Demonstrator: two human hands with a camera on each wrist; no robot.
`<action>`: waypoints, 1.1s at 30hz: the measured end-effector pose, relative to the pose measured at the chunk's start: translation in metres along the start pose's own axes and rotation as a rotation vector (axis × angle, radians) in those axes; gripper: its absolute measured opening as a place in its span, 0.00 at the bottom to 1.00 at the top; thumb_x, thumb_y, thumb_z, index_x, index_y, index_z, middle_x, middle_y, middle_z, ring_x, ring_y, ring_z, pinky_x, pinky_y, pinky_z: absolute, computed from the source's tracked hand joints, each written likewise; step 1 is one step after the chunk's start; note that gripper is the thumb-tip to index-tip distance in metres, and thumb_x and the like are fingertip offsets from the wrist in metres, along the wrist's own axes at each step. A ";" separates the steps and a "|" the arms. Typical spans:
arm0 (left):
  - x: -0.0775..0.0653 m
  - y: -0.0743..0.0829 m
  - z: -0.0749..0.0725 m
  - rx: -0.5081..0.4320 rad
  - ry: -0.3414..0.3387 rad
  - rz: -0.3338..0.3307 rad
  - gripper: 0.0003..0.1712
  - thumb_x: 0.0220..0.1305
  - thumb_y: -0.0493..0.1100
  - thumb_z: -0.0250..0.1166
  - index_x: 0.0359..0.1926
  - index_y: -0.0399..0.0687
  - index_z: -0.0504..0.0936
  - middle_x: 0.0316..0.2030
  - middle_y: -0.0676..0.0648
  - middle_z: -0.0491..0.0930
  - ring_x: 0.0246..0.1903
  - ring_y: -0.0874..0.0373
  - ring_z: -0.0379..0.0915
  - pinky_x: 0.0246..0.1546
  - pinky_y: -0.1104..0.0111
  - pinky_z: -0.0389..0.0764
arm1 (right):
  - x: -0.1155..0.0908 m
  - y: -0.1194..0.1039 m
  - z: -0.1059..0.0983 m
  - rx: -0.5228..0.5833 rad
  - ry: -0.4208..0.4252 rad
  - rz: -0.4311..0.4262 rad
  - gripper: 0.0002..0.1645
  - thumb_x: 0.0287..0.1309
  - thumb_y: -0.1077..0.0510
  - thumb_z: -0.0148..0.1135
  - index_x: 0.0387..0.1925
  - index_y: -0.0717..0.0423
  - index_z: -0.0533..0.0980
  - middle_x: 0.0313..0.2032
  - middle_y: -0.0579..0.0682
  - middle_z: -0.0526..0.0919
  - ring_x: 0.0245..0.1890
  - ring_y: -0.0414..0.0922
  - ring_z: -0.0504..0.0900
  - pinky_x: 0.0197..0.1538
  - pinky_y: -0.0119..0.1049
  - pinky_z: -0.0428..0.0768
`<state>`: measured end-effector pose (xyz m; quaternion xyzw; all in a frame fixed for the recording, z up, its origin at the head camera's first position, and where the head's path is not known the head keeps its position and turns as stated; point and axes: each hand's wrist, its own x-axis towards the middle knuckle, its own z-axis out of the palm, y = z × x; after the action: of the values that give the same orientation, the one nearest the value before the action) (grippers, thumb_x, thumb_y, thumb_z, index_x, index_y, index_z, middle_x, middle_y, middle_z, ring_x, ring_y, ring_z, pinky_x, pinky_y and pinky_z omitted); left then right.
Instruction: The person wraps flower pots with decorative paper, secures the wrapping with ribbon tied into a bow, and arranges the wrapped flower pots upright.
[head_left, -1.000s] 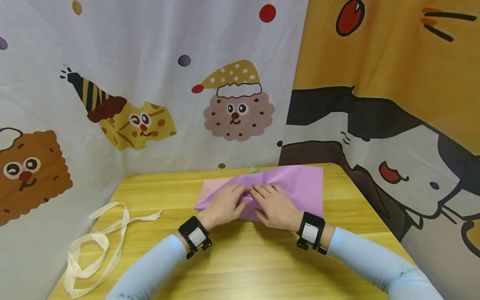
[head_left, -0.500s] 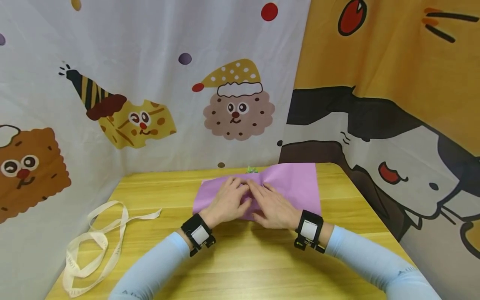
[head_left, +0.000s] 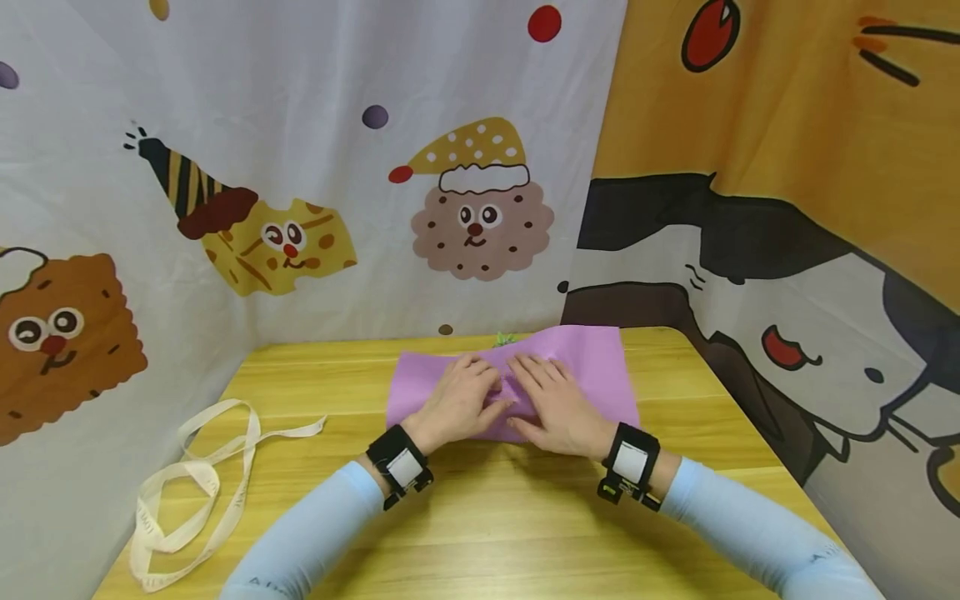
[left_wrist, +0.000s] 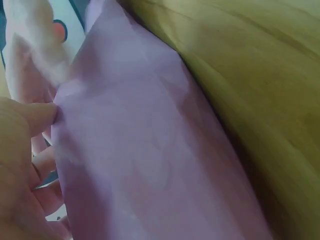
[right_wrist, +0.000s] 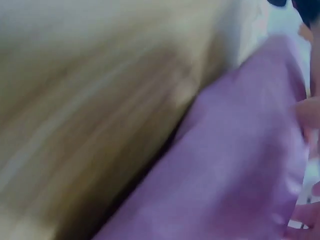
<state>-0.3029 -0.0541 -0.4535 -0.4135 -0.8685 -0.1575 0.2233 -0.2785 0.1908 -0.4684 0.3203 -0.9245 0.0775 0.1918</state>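
A purple sheet of wrapping paper (head_left: 600, 367) lies across the back of the table, raised and creased along its middle. My left hand (head_left: 457, 402) is on its left half, fingers bent over the paper; in the left wrist view the thumb (left_wrist: 42, 116) meets the paper's edge, with curled fingers below it. My right hand (head_left: 566, 412) rests on the right half, its fingers extended over the surface. The two thumbs point toward each other near the front edge. Whatever lies beneath the sheet is hidden.
A long cream ribbon (head_left: 148, 537) with printed lettering lies in loose loops on the table's left side. Just behind the paper, a small green leafy thing (head_left: 505, 339) shows. Printed curtains (head_left: 315, 100) close off the back and sides of the wooden table (head_left: 480, 525).
The sheet's left part has spread down and out, covering a pale pink piece that showed before. Its right corner has shifted left. My right fingers have moved apart from the left ones.
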 end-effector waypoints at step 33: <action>0.006 -0.008 0.002 0.050 0.015 0.060 0.14 0.79 0.52 0.71 0.51 0.52 0.98 0.45 0.49 0.92 0.48 0.50 0.82 0.55 0.59 0.81 | -0.067 0.154 -0.037 0.902 -0.444 0.844 0.56 0.71 0.49 0.77 0.84 0.71 0.59 0.26 0.40 0.76 0.30 0.41 0.78 0.39 0.36 0.84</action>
<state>-0.3133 -0.0543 -0.4524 -0.4326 -0.8576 -0.1318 0.2448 -0.3147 0.3584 -0.4643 -0.0126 -0.8652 0.4581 -0.2036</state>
